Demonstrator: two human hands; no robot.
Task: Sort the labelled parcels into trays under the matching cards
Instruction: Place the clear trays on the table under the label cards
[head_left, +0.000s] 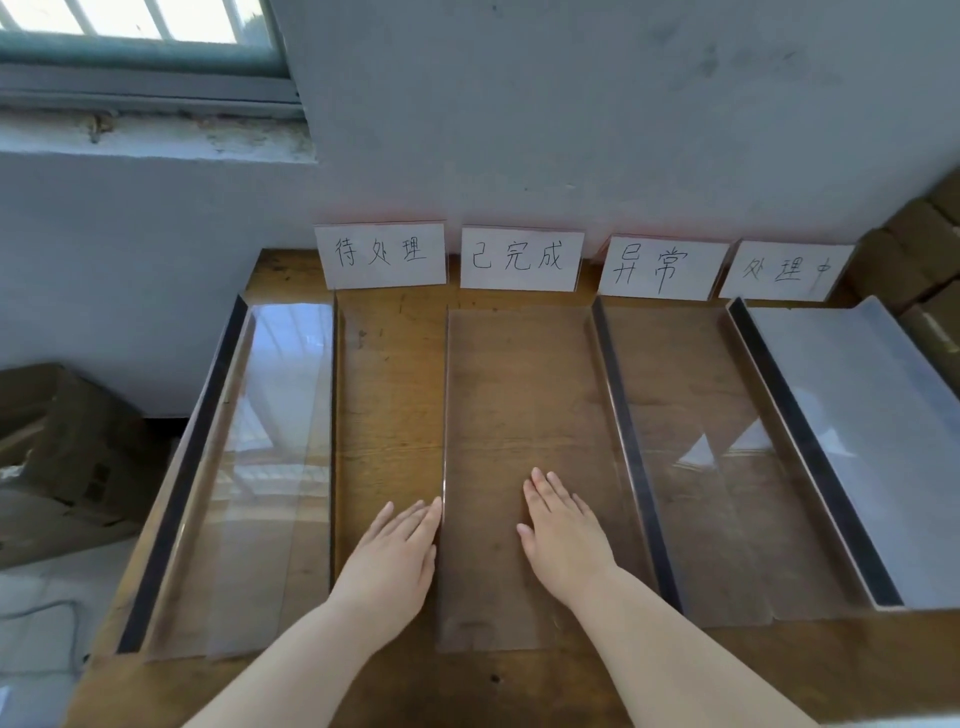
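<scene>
No parcels in view. Four clear trays (691, 415) lie side by side on the table (389, 374), long axes near-to-far, far ends under the cards (521, 258). Judged stiff, light, slick; take by a side wall. Right hand (563, 535) lies flat, fingers straight, inside the second tray (519, 364) from the left. Left hand (395, 556) lies flat just beside it. Neither holds anything.

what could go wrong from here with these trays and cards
1. The leftmost tray sits left of the 待处理 card; bare table lies under that card, so a parcel could land outside a tray.
2. That tray lies along the table's left edge and might slide off if nudged.
3. The left hand touches the clear side wall of the second tray; a push could shift it from under its card.
</scene>
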